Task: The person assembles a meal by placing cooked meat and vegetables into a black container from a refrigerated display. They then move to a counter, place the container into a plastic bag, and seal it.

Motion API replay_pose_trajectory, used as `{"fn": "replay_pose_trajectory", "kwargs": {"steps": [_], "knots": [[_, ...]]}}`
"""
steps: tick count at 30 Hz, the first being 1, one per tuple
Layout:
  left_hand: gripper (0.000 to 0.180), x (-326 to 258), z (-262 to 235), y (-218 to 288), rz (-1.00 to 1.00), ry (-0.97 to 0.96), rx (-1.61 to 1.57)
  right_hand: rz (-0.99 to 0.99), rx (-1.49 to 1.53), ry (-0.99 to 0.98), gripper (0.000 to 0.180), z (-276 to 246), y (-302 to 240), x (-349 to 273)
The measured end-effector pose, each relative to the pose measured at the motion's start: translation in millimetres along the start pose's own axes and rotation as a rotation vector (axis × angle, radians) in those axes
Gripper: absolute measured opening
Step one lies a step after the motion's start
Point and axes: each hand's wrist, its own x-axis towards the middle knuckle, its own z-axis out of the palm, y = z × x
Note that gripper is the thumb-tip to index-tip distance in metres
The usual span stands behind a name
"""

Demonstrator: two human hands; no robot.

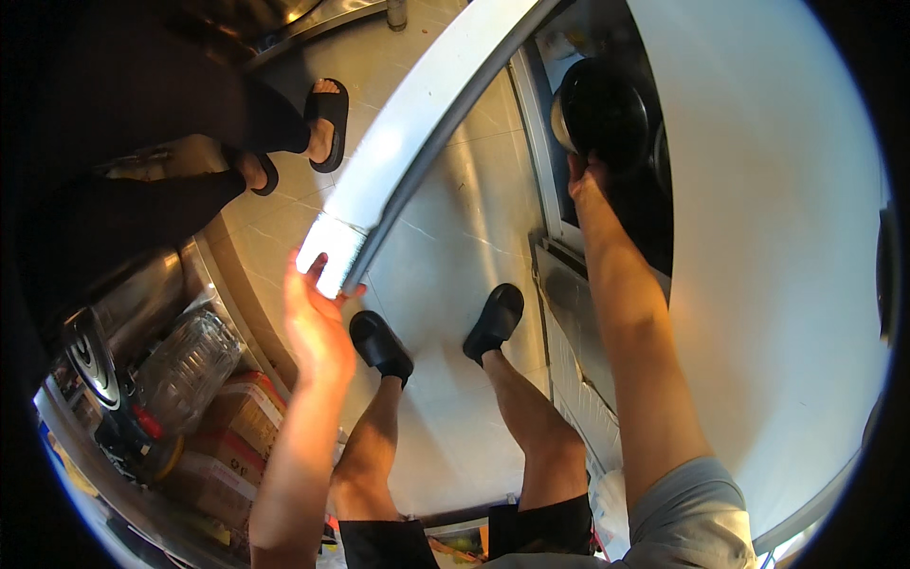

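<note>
A white fridge door [417, 104] with a dark seal along its inner side stands swung out toward me. My left hand [320, 318] is closed around the door's near corner, thumb on its bright top and fingers by the seal. Inside the fridge, in shadow, is a round metal pot or bowl [561, 119] with a dark inside. My right hand [590, 178] reaches in from below and grips its near rim; part of the fingers is hidden in the dark. Another dark round thing [661, 156] is partly visible beside it.
The white fridge body [768, 237] fills the right side. Another person's sandalled foot [327, 123] stands on the tiles beyond the door. At lower left, a metal shelf [232, 303] holds clear plastic containers [194, 356] and a cardboard box [237, 417]. A grey panel [569, 313] lies below the fridge opening.
</note>
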Motion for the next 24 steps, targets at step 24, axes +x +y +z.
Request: {"fn": "replay_pose_trajectory", "kwargs": {"steps": [24], "knots": [[0.031,-410,-181,145,-0.056,-0.052,0.208,-0.517,-1.68,-1.483,0.033,-92,-223,-591]]}}
